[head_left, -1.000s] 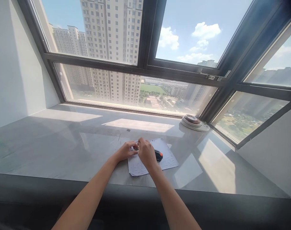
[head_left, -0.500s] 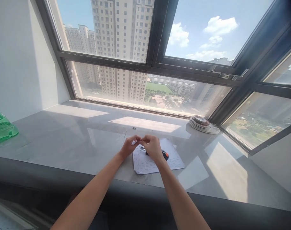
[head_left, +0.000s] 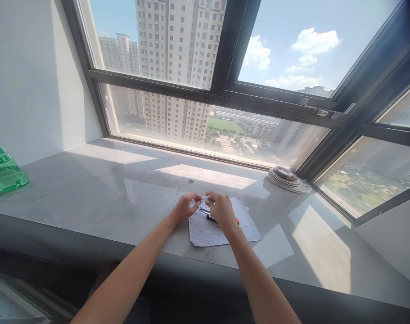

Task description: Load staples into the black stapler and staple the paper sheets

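A printed sheet of paper (head_left: 221,231) lies on the grey stone window ledge (head_left: 90,193). A black tool with an orange end (head_left: 211,218) rests on the sheet, mostly hidden under my right hand (head_left: 222,210). My left hand (head_left: 184,208) sits just left of it at the sheet's top left corner. Both hands have their fingers curled into a pinch with the fingertips a little apart from each other. Whatever they pinch is too small to make out.
A green plastic bottle (head_left: 4,168) stands at the ledge's far left by the white wall. A stack of round flat discs (head_left: 287,178) sits in the window's right corner. A tiny metal piece (head_left: 191,181) lies beyond the sheet. Dark window frames close the back.
The view has swung left, bringing the green bottle in. My two hands, fingertips together before, have drawn slightly apart and lowered onto the sheet.
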`<state>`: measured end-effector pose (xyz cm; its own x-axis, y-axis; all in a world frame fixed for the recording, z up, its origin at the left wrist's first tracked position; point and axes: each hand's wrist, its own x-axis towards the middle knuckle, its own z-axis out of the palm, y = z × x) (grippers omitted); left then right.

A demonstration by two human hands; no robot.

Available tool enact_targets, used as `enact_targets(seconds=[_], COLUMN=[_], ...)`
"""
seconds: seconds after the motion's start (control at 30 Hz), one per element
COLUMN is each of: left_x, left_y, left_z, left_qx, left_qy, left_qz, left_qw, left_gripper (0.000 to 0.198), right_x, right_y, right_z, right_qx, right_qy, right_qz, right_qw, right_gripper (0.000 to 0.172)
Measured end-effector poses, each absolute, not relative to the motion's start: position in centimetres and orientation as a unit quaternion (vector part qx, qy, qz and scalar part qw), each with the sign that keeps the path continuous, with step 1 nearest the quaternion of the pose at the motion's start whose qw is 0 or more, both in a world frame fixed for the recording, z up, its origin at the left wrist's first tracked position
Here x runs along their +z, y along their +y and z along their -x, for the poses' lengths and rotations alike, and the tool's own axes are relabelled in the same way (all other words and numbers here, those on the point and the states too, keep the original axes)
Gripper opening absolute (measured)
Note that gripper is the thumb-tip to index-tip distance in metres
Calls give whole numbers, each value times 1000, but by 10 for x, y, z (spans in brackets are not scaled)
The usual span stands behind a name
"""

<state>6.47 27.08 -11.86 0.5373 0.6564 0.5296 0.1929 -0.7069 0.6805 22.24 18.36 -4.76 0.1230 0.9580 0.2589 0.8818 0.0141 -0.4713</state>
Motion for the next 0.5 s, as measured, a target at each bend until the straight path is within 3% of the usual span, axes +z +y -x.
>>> enact_targets(seconds=[0.17, 0.27, 0.5], left_x=[-123, -124, -127], left_y=[272, 272, 273], left_z=[-61, -61, -62], left_qx=[309, 286, 297], left_qy=[242, 243, 251], left_qz=[-875, -887, -881], left_qw=[285, 269, 270], left_gripper=[33, 37, 23], right_x=[-59, -64, -73], right_y=[184, 186, 192], right_z=[-218, -213, -211], right_qx=[82, 94, 80], right_qy=[-661, -649, -643], right_qz=[729, 739, 742], right_qw=[158, 156, 173], right_gripper=[22, 24, 22])
